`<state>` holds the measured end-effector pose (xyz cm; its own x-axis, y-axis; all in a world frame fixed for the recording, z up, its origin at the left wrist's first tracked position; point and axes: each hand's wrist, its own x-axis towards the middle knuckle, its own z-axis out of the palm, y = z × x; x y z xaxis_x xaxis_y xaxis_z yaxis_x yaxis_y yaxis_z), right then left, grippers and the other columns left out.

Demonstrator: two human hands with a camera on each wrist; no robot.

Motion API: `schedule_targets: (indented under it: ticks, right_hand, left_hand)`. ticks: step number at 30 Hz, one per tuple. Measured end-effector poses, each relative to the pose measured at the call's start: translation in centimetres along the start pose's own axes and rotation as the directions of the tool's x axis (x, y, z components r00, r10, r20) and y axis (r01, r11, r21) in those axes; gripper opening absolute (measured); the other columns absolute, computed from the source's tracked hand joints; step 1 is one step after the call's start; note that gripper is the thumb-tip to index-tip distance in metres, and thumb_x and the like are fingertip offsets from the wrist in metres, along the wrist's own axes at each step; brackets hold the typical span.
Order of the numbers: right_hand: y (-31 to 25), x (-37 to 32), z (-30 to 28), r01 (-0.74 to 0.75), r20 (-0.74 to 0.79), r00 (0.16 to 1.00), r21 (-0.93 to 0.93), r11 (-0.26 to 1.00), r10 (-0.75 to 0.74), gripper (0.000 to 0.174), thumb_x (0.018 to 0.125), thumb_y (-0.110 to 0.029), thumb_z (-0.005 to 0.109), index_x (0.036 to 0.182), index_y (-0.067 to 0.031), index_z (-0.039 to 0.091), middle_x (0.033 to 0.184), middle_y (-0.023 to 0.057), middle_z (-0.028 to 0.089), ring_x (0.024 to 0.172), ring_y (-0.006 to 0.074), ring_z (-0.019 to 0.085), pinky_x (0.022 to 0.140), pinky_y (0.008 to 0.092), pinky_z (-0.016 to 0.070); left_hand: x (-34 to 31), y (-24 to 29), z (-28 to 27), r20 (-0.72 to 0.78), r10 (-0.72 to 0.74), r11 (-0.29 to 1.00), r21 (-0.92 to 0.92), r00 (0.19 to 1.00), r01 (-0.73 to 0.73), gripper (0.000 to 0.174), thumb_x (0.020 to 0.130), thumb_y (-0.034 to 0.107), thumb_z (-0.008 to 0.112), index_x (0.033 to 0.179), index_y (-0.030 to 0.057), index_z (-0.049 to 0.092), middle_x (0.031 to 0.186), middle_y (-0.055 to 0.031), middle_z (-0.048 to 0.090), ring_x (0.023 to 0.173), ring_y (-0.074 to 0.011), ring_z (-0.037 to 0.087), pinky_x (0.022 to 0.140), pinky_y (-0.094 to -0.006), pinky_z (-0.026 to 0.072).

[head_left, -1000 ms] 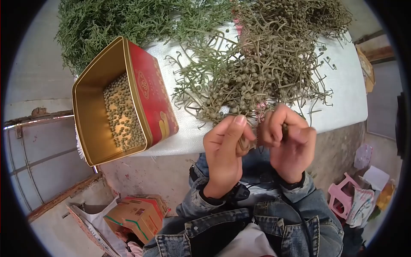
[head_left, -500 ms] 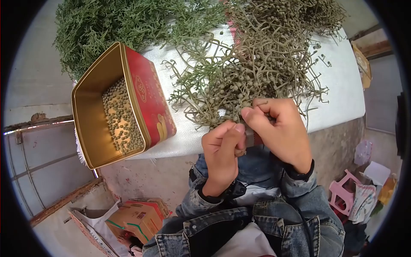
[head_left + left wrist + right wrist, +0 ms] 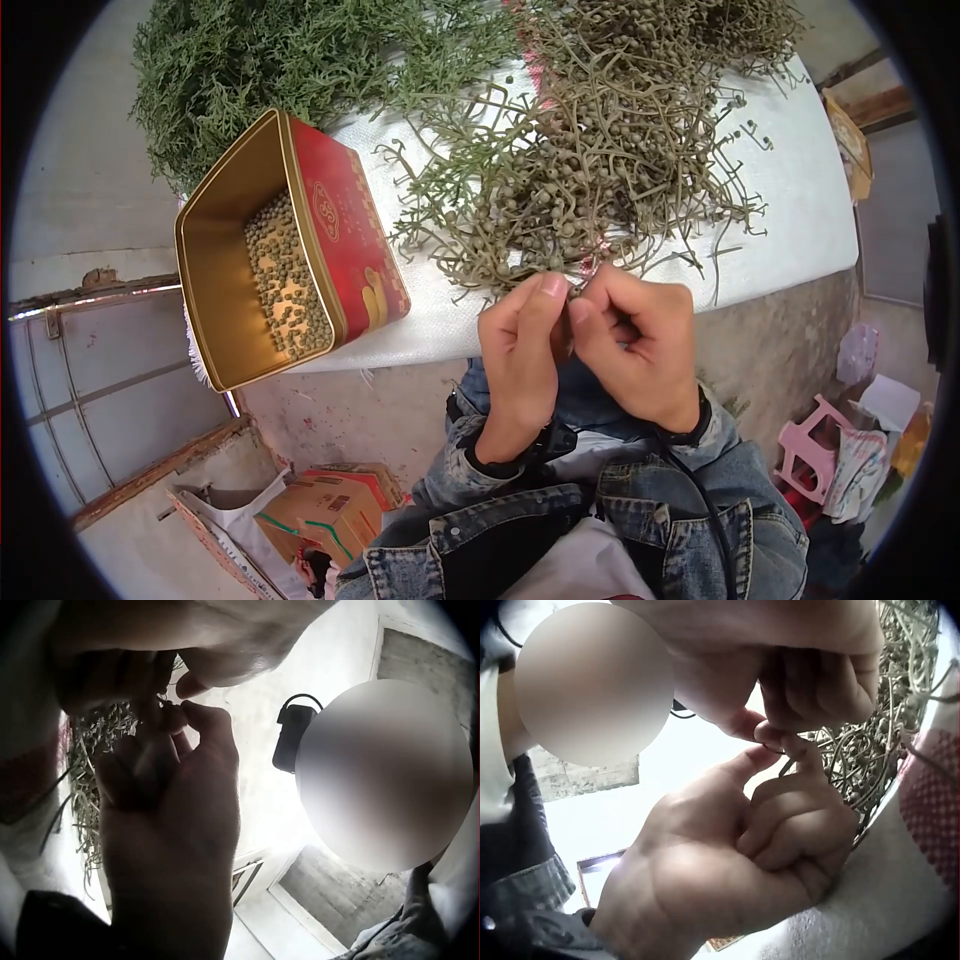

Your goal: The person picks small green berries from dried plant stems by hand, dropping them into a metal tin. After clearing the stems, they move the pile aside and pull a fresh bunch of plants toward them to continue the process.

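In the head view both hands meet fingertip to fingertip at the near edge of the white-covered surface. The left hand (image 3: 522,360) pinches between thumb and curled fingers. Opposite it, the right hand (image 3: 645,345) pinches too, its thumb and forefinger close to the left fingertips. Between them is a thin plant stem (image 3: 786,766), mostly covered by the fingers. Just beyond lies a heap of dry brown-green stalks (image 3: 590,170) with small round pods. At left a red and gold tin (image 3: 345,235) lies on its side, mouth toward me, with loose round pods (image 3: 285,270) inside.
Leafy green sprigs (image 3: 270,60) are piled behind the tin. A white woven sheet (image 3: 800,200) covers the work surface. Below on the left sits a cardboard box (image 3: 325,510); a pink plastic stool (image 3: 810,450) with cloth stands at lower right.
The right hand first moves up toward the stalk heap, then back down to the left hand, where its fingertips now pinch. The left hand stays nearly in place.
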<state>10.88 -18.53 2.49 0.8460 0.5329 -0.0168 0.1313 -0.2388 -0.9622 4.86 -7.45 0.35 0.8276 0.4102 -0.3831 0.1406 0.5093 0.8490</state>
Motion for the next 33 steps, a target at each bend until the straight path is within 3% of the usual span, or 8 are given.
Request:
schedule_targets:
  ticks: [3, 8, 11, 16, 19, 28, 31, 33]
  right_hand:
    - [0.0, -0.6, 0.6, 0.183, -0.054, 0.98, -0.104, 0.978, -0.19, 0.021, 0.08, -0.004, 0.07, 0.066, -0.0032, 0.055, 0.05, 0.0035, 0.047, 0.04, 0.0159, 0.046, 0.039, 0.0292, 0.0362]
    - [1.4, -1.2, 0.7, 0.284, -0.022, 0.958, -0.098, 0.954, -0.287, 0.02, 0.079, -0.004, 0.071, 0.066, -0.0047, 0.056, 0.051, 0.0035, 0.047, 0.04, 0.0169, 0.048, 0.039, 0.0302, 0.0378]
    - [1.8, -1.3, 1.3, 0.25, -0.08, 0.963, -0.067, 0.966, -0.255, 0.018, 0.079, -0.005, 0.07, 0.066, -0.0046, 0.058, 0.052, 0.0042, 0.048, 0.041, 0.0192, 0.049, 0.039, 0.0304, 0.0377]
    - [3.3, -1.8, 2.1, 0.427, -0.184, 0.876, -0.128, 0.895, -0.445, 0.016, 0.081, -0.005, 0.068, 0.067, -0.0035, 0.059, 0.053, 0.0054, 0.05, 0.041, 0.021, 0.051, 0.039, 0.0312, 0.0383]
    - [3.8, -1.9, 2.3, 0.479, -0.283, 0.839, -0.02, 0.877, -0.465, 0.016, 0.083, -0.006, 0.064, 0.068, -0.002, 0.059, 0.054, 0.0071, 0.052, 0.042, 0.0226, 0.052, 0.04, 0.0328, 0.0388]
    - [5.1, -2.9, 2.3, 0.424, -0.24, 0.886, 0.069, 0.903, -0.397, 0.019, 0.084, -0.008, 0.062, 0.067, -0.0016, 0.057, 0.055, 0.0091, 0.052, 0.043, 0.0247, 0.051, 0.043, 0.0336, 0.0394]
    - [5.8, -4.0, 3.1, 0.45, -0.36, 0.884, 0.478, 0.754, -0.299, 0.019, 0.083, -0.008, 0.059, 0.067, -0.0012, 0.054, 0.056, 0.0101, 0.05, 0.045, 0.0255, 0.049, 0.043, 0.0345, 0.0375]
    - [4.7, -3.9, 2.6, 0.494, -0.277, 0.869, 0.481, 0.724, -0.409, 0.022, 0.085, -0.013, 0.058, 0.067, -0.0025, 0.05, 0.056, 0.0076, 0.047, 0.045, 0.0221, 0.045, 0.043, 0.0331, 0.034]
  left_hand:
    - [-0.2, 0.3, 0.9, -0.034, 0.019, 1.0, -0.018, 0.999, -0.02, 0.031, 0.101, 0.02, 0.048, 0.084, -0.0027, 0.06, 0.062, 0.0007, 0.052, 0.052, -0.0043, 0.044, 0.05, -0.0209, 0.0349]
    - [0.0, 1.3, 0.6, 0.064, -0.112, 0.992, 0.059, 0.992, 0.109, 0.031, 0.103, 0.021, 0.047, 0.088, -0.003, 0.06, 0.064, -0.0012, 0.056, 0.054, -0.0054, 0.048, 0.054, -0.0184, 0.0397]
    - [-0.1, 0.3, -0.1, 0.064, -0.06, 0.989, -0.132, 0.996, 0.068, 0.032, 0.104, 0.022, 0.049, 0.093, -0.0031, 0.065, 0.058, 0.0088, 0.043, 0.051, 0.0008, 0.031, 0.048, -0.0179, 0.0227]
    - [-0.8, -0.8, 0.8, 0.03, 0.053, 0.97, -0.24, 0.998, -0.044, 0.034, 0.105, 0.022, 0.047, 0.086, -0.0015, 0.062, 0.057, 0.0094, 0.039, 0.05, 0.0009, 0.027, 0.047, -0.0191, 0.0206]
    - [-1.2, -0.6, 1.0, 0.077, 0.028, 0.945, -0.327, 0.997, -0.001, 0.035, 0.106, 0.022, 0.045, 0.081, 0.0008, 0.059, 0.056, 0.0088, 0.036, 0.049, -0.0004, 0.026, 0.047, -0.021, 0.0204]
    - [-1.6, -0.2, 2.1, 0.009, -0.007, 0.933, -0.36, 1.0, 0.009, 0.036, 0.107, 0.026, 0.043, 0.078, 0.0061, 0.052, 0.052, 0.0084, 0.025, 0.045, -0.0029, 0.019, 0.043, -0.0246, 0.017]
    - [-1.8, 0.4, 2.3, -0.128, -0.15, 0.829, -0.557, 0.98, 0.053, 0.036, 0.107, 0.028, 0.039, 0.079, 0.008, 0.051, 0.051, 0.0076, 0.022, 0.042, -0.0048, 0.019, 0.042, -0.0275, 0.0164]
    - [-2.0, 0.6, 1.5, -0.086, -0.132, 0.846, -0.529, 0.988, 0.067, 0.037, 0.107, 0.028, 0.038, 0.079, 0.0083, 0.05, 0.05, 0.0074, 0.021, 0.042, -0.0054, 0.019, 0.042, -0.0281, 0.0161]
